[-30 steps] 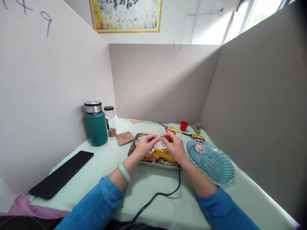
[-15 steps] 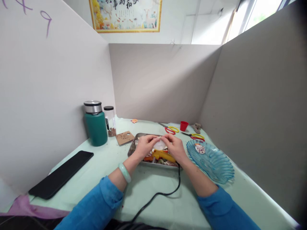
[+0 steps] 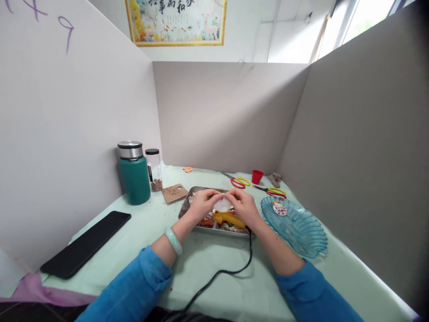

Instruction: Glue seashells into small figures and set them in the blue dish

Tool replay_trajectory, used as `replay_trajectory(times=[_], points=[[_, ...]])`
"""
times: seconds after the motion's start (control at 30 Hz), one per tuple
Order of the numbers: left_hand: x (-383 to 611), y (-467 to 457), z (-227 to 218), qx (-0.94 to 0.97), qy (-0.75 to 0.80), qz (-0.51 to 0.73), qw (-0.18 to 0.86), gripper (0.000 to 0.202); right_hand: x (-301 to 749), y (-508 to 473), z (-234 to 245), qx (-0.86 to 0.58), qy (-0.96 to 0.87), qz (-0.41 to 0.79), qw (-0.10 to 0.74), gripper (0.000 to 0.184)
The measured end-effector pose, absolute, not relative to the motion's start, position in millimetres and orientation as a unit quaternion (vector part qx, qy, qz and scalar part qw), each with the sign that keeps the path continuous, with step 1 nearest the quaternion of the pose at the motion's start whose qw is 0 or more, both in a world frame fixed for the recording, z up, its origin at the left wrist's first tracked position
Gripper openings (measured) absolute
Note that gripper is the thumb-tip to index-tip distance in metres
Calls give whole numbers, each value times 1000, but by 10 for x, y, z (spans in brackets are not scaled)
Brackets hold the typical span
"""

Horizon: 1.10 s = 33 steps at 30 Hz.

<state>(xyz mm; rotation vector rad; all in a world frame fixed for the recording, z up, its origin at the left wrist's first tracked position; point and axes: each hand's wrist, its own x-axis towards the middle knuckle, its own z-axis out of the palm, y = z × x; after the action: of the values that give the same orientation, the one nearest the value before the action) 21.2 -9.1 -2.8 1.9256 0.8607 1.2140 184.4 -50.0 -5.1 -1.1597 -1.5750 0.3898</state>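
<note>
Between the fingertips of my left hand [image 3: 203,204] and my right hand [image 3: 244,206] is a thin white shell [image 3: 222,204], pinched at its upper edge from both sides. A tiny red spot shows near my thumbs. Both hands are over a metal tray [image 3: 219,231] filled with shells and small pieces. Lying across the tray, just below the white shell, is a yellow glue gun [image 3: 229,218]. Its black cord [image 3: 231,271] runs from the tray's right side toward me. My fingers hide part of the shell's top edge.
Right of the tray lies a blue glass plate [image 3: 298,228] carrying a striped shell [image 3: 279,208]. Behind are scissors [image 3: 237,181], pliers-like snips [image 3: 273,192] and a red cup [image 3: 257,176]. A green flask [image 3: 134,179], clear jar [image 3: 154,172], cardboard piece [image 3: 174,193] and black phone [image 3: 87,243] stand left.
The white shell has tilted slightly between my fingertips, so its upper part and the red spot look a little different. Both hands keep nearly the same place.
</note>
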Motion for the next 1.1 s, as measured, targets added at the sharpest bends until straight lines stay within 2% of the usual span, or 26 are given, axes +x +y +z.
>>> replay_trajectory(times=[0.2,0.57,1.1], points=[[266,-73,-80,717,311,471,409,36,1857,-457,-57,-495,-629,179,573,27],[257,-55,-54,649,320,501,475,36,1861,-441,-96,-502,-635,186,557,30],[239,-110,-5,658,326,497,462,33,1871,-458,-91,-505,-653,170,538,28]])
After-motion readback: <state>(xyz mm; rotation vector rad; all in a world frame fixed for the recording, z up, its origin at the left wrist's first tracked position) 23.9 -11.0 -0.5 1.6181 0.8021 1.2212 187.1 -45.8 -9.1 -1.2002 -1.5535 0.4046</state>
